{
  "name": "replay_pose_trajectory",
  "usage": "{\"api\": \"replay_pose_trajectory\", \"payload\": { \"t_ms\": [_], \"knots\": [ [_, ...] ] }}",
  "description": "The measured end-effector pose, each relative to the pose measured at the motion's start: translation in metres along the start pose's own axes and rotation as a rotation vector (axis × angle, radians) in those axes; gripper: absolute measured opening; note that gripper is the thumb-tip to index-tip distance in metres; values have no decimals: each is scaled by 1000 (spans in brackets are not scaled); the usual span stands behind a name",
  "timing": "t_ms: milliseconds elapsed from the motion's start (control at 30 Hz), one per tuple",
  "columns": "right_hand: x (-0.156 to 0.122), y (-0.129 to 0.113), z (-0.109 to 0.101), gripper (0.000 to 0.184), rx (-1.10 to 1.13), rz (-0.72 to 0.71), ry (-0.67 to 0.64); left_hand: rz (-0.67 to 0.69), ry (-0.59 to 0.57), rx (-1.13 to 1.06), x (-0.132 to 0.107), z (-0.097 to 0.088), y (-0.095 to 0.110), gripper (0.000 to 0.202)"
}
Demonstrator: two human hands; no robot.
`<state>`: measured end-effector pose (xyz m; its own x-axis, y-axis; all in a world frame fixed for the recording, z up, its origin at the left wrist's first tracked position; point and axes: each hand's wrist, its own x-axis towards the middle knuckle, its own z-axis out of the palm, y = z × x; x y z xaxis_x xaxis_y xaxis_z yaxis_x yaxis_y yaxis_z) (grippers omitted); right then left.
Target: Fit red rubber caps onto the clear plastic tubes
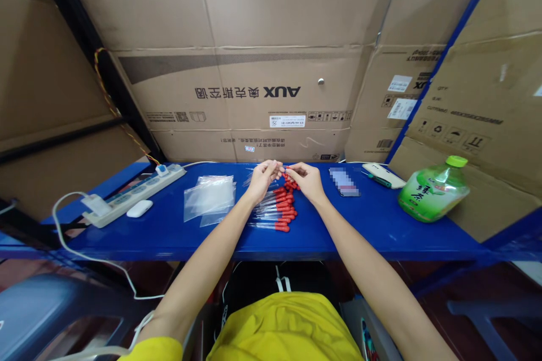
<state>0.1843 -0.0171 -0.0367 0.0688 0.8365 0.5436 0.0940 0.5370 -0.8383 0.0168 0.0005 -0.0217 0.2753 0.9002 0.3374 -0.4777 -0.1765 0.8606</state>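
Note:
Several clear droppers with red bulbs [286, 210] lie in a row on the blue table, bulbs toward the right. Above the far end of this row my two hands are close together. My left hand [263, 179] has its fingers pinched at the clear tube side of a dropper. With thumb and fingers bent together, my right hand [308, 180] pinches at the red bulb side. The fingers cover most of what is held. Left of my left hand is a stack of clear plastic bags [212, 197], lying flat.
A white power strip [135, 194] with plugs and a white earbud case [139, 208] sit at the left. To the right lie a phone [344, 181], a green-handled screwdriver [378, 179] and a large green drink bottle [434, 190]. Cardboard panels [254, 67] wall the back.

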Motion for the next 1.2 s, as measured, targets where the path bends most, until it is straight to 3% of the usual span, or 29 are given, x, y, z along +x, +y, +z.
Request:
{"api": "replay_pose_trajectory", "payload": {
  "t_ms": [433,900,1033,1200],
  "knots": [
    [-3,-4,0,28,-131,-50,0,50,-31,154,2,-9,2,38],
    [-5,-6,-10,17,-484,-214,-108,61,-91,307,2,-10,9,21],
    [-4,-9,-13,16,-571,-225,-140,85,-140,335,1,-11,9,25],
    [-4,-11,-11,18,-491,-222,-57,31,-90,176,2,-9,5,39]
  ]
}}
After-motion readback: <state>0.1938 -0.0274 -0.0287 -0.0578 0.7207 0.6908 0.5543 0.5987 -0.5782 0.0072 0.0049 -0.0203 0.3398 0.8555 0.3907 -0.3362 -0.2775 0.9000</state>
